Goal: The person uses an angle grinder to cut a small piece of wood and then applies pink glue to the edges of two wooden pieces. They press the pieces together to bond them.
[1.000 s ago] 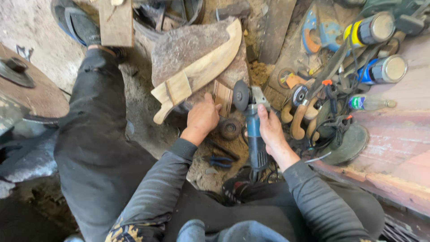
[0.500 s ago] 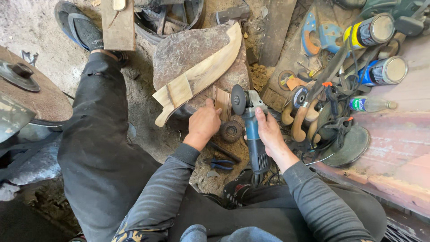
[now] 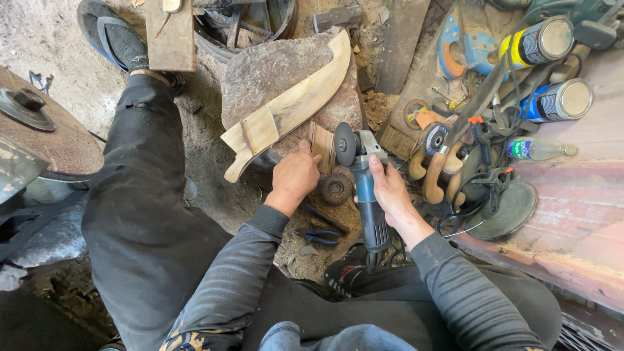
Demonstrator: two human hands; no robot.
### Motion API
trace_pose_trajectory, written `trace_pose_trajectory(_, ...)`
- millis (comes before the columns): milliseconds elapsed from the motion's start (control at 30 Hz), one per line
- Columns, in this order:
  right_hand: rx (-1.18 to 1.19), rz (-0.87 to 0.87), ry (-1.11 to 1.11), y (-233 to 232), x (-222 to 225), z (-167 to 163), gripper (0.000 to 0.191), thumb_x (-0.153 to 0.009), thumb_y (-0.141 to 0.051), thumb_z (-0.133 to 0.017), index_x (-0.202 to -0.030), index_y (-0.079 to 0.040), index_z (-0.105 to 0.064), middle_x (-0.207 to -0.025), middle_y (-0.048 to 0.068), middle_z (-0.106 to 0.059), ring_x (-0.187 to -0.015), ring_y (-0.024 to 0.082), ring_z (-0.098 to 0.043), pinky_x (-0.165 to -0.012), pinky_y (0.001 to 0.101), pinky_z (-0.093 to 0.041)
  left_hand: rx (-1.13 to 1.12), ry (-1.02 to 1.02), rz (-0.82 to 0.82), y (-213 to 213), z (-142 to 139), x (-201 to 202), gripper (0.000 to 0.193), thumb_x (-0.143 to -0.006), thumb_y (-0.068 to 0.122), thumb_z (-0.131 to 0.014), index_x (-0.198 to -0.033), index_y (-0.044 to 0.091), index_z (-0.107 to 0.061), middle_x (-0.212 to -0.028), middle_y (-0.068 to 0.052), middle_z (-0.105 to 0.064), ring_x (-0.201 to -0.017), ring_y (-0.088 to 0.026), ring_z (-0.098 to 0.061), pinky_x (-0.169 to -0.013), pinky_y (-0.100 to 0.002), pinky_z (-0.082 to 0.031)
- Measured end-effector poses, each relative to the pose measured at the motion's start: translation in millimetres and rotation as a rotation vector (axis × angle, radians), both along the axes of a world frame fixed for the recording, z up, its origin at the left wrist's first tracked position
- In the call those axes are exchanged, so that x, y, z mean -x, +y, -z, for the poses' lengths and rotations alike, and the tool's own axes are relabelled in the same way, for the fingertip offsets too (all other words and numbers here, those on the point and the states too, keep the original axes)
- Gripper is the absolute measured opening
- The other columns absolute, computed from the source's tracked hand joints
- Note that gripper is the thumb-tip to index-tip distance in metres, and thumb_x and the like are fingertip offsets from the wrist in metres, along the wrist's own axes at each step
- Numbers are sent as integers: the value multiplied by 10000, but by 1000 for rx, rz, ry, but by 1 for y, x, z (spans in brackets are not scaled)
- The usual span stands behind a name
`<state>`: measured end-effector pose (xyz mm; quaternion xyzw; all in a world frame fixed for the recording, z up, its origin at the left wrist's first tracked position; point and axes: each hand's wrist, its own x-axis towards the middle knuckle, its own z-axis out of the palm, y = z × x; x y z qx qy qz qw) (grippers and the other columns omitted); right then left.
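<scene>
While the right hand (image 3: 389, 190) grips the blue angle grinder (image 3: 364, 188), its disc just beside a small wooden block (image 3: 321, 145), the left hand (image 3: 294, 175) clasps that block at the flat stone's (image 3: 273, 71) lower edge, near a curved wooden sheath (image 3: 292, 104).

Small pale wooden block (image 3: 322, 146) stands on edge against the flat brown stone, pinched from the left. Blue angle grinder (image 3: 364, 188) lies lengthwise beside it, grey disc (image 3: 344, 144) touching the block's right face.
</scene>
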<state>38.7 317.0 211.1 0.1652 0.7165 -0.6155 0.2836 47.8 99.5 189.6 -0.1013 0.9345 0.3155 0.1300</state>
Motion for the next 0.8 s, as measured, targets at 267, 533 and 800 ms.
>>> trace_pose_trajectory(267,-3,-7,-2,5,-7,-8,705,-891,-702,-521,-1150,-48,-553,-837,76,-627,-629,199,-709,-558,351,-625,29,-17,25,2,-8,-4,318,-996,296,-584,-1152,33,-500,-889,-232,-727,-892,-438,-696,-775,-565,-527)
trace_pose_trajectory(533,14,25,15,-4,-5,-4,682,-906,-667,-544,-1178,-42,-552,-847,84,-612,-634,198,-677,-552,365,-626,10,-13,12,-5,-6,-3,322,-987,298,-597,-1146,33,-507,-899,-234,-725,-903,-439,-693,-775,-566,-526)
trace_pose_trajectory(800,-9,16,-1,0,2,-6,645,-937,-645,-519,-1166,-43,-560,-828,68,-614,-622,195,-679,-544,353,-617,2,-35,24,-3,-12,4,309,-994,296,-591,-1130,31,-508,-889,-233,-727,-899,-439,-692,-771,-566,-521)
